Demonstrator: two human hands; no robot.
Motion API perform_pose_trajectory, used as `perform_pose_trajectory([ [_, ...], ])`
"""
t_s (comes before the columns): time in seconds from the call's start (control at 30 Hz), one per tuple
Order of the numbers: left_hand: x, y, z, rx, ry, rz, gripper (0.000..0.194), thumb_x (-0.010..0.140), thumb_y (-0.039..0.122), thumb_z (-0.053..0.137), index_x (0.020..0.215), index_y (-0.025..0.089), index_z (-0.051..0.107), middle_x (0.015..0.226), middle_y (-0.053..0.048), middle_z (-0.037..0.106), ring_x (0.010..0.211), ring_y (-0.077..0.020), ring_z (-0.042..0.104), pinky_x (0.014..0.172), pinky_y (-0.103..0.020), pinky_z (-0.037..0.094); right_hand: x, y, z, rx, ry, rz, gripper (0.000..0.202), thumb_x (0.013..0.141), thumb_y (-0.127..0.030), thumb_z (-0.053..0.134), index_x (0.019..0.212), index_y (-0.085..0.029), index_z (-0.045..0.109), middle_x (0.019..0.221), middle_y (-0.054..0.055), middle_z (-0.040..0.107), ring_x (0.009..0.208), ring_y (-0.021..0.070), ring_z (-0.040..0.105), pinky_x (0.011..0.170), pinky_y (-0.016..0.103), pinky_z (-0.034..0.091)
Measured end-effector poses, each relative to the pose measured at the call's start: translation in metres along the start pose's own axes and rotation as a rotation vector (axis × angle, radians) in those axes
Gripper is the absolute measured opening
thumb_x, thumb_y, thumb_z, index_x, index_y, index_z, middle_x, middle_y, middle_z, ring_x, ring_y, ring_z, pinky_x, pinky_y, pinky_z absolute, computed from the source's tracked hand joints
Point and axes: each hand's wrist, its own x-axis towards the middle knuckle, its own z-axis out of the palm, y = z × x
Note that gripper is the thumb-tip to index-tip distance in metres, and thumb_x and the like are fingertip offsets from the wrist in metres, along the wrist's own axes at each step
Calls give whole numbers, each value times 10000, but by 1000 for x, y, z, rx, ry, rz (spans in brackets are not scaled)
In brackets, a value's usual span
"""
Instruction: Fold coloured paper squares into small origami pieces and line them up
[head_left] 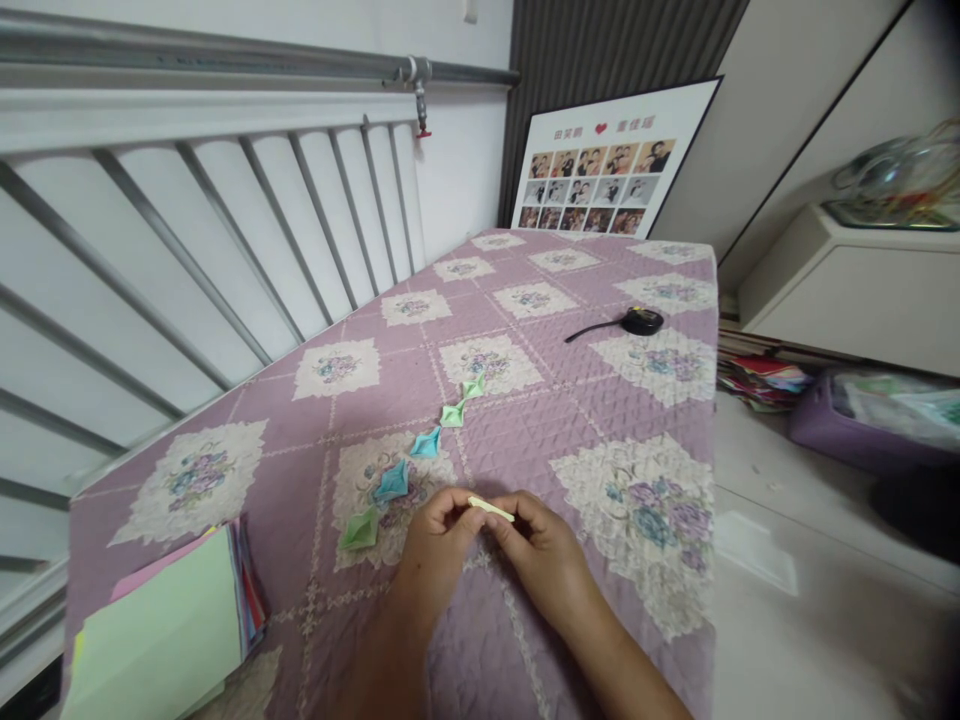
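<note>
Between both hands is a small folded piece of pale yellow paper (pixel 491 509). My left hand (pixel 441 540) pinches its left end with thumb and fingers. The thumb and fingers of my right hand (pixel 541 548) close on its right end. Just beyond and to the left, several little folded paper boats lie in a slanting row: a green boat (pixel 359 529) nearest, then a blue boat (pixel 391 483), another blue boat (pixel 426 443), and light green boats (pixel 452 415) at the far end. My fingers partly cover the yellow piece.
A stack of coloured paper (pixel 161 625) lies at the left front on the purple floral tablecloth (pixel 525 400). Towards the far right is a black tape measure (pixel 641 320) with a strap. A radiator (pixel 225 230) borders the left side; a photo board (pixel 607 170) stands behind.
</note>
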Motion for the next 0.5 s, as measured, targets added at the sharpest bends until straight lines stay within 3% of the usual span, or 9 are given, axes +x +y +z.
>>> perform_pose_trajectory([
  [0.17,1,-3,-2,54,-11,74,261,770,213,568,1024,202,626,861,-2,641,799,-148,579,735,-249,424,1,-1,-4,-38,-81,40,205,834,-360,541,740,-202,633,714,10,611,679,153,566,628,259,435],
  [0.27,1,-3,-5,190,-21,166,201,783,207,560,956,205,663,879,-8,639,814,-148,574,742,-249,417,2,-2,-8,-46,-129,40,194,840,-347,528,748,-207,625,729,7,603,691,150,560,633,255,430],
  [0.5,0,0,-7,302,-33,235,109,800,224,558,787,182,658,750,3,610,714,-128,545,665,-229,394,4,-2,-13,-98,-133,-35,177,861,-322,507,780,-216,624,772,19,604,749,162,574,681,274,438],
])
